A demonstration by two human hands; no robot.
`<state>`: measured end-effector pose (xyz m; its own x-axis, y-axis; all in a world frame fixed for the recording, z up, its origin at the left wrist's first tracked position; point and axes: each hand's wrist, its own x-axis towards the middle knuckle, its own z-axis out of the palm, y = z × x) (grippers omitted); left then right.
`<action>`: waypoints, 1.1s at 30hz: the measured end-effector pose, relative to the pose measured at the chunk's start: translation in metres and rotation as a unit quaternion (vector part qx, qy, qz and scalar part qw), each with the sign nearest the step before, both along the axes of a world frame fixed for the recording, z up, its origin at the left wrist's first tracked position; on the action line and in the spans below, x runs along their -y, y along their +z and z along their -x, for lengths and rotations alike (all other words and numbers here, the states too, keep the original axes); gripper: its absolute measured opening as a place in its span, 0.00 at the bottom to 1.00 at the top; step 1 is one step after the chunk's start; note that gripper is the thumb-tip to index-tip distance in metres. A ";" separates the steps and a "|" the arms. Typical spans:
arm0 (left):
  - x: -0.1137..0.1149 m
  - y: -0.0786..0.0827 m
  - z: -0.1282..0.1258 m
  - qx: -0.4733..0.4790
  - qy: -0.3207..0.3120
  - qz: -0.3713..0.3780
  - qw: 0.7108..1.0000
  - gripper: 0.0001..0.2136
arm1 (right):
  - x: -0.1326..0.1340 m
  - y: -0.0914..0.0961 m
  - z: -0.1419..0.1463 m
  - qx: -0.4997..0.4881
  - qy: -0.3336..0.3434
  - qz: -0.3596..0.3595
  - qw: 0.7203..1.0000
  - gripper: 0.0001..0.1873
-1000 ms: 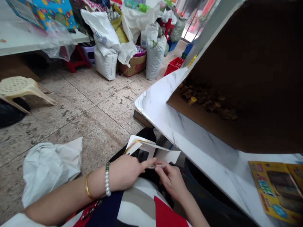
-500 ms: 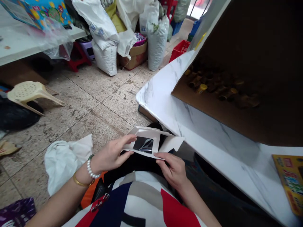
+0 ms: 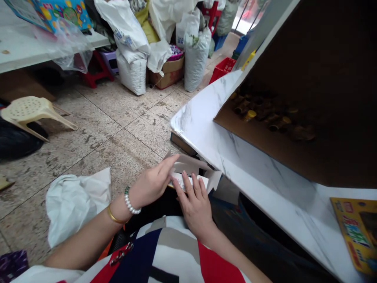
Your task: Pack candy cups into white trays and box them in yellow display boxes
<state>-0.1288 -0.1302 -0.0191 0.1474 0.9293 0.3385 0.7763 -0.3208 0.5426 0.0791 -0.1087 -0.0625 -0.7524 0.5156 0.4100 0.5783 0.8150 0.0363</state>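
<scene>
A small white cardboard box [image 3: 212,179], partly folded with its flaps raised, lies over my lap beside the table edge. At its left end, my left hand [image 3: 151,184] has its fingers closed about the card; the thumb is mostly hidden. My right hand [image 3: 196,206] lies across the near panel with its fingers spread and their tips pressing on the white surface. Some print shows on the panel between the two hands. Most of the box's inside is covered by the hands.
On the marbled table [image 3: 265,165] to the right, a large open carton [image 3: 294,161] holds several brown, tube-like pieces, some yellow-ended. A printed yellow box [image 3: 353,236] lies nearer. A cream stool [image 3: 32,108], a white plastic bag [image 3: 78,204] and full sacks [image 3: 132,72] stand about the floor.
The box has turned, so its dark window no longer faces up. My right hand has moved left from the box's right corner onto the near panel, its fingers spreading.
</scene>
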 end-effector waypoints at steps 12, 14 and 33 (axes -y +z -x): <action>-0.016 -0.037 0.019 0.568 0.183 0.211 0.774 0.28 | -0.008 -0.010 0.004 0.027 0.036 0.037 0.998 0.29; -0.022 -0.040 0.017 0.582 0.134 0.248 0.762 0.29 | -0.008 -0.011 0.003 0.027 0.036 0.039 0.998 0.29; -0.043 -0.037 0.009 0.488 -0.024 0.249 0.836 0.28 | -0.018 0.010 0.032 0.052 -0.044 0.058 0.996 0.34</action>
